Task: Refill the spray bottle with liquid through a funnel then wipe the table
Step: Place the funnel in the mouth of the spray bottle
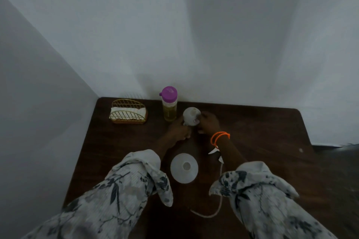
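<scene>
Dark brown wood fills the lower half of the view: a rounded-corner table [252, 141] pushed into a pale grey corner, seen from above over our own arms in white sleeves with a grey floral print. Both our hands meet at a small white spray bottle [191, 115] toward the back of the table. Our left hand [179, 131] is wrapped around its lower part, and our right hand [208, 122], with orange bands at the wrist, grips its right side; the light is too dim to tell which parts the fingers pinch. Just left of it stands a clear bottle of yellowish liquid with a purple cap [169, 104]. Further left sits a gold wire holder of white napkins [128, 111]. A white plastic funnel [184, 168] rests wide end down between our forearms, near us.
</scene>
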A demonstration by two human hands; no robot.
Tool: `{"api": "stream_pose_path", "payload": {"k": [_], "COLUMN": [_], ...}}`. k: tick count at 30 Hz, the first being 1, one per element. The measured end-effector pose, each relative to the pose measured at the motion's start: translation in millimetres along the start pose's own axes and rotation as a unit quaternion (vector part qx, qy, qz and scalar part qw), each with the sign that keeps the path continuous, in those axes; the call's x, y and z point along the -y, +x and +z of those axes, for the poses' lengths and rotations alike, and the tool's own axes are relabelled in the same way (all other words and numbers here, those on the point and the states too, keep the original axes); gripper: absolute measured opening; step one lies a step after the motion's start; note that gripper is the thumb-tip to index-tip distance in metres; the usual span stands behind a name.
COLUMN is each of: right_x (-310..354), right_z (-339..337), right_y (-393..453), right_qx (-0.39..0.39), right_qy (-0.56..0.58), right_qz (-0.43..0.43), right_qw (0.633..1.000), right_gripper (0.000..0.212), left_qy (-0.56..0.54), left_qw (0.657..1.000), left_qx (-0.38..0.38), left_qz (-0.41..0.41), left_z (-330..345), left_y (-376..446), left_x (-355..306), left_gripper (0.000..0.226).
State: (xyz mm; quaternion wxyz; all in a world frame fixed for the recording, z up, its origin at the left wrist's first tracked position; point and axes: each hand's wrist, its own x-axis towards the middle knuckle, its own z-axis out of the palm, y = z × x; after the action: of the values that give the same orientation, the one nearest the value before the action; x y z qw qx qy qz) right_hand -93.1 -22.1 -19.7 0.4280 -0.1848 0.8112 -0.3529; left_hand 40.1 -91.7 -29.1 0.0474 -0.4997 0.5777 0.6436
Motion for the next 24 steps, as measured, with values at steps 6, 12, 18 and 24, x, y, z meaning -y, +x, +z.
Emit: {"api": "stream_pose_path", "payload": {"k": [6, 12, 18, 24], "right_x": [5.1, -0.7, 11.2, 20.8], "right_z": [-8.4, -46.9, -71.1, -68.7], "right_y": [-10.6, -46.1, -89.7, -137.2], "right_qx": [-0.004, -0.004, 0.004, 0.013], "right_qy": [0.213, 0.327, 0.415, 0.436], "right_qz": [0.116, 0.099, 0.093, 0.030], "right_qw": [0.970, 0.940, 0.905, 0.899], "right_gripper": [0.043, 0.060, 0.057, 0.049], "left_qy": [-0.107, -0.130, -0.167, -0.190], "left_qw": [0.992, 0.986, 0.979, 0.969], "left_qx": [0.037, 0.100, 0.092, 0.063], "left_qz": [-0.046, 0.003, 0.069, 0.148], "left_z": [-8.3, -10.5, -13.0, -18.4], "left_y": [-10.1, -46.8, -93.4, -153.9], "left_x": [-8.3, -21.5, -39.5, -40.9], "left_gripper": [0.079, 0.079, 0.056, 0.032]}}
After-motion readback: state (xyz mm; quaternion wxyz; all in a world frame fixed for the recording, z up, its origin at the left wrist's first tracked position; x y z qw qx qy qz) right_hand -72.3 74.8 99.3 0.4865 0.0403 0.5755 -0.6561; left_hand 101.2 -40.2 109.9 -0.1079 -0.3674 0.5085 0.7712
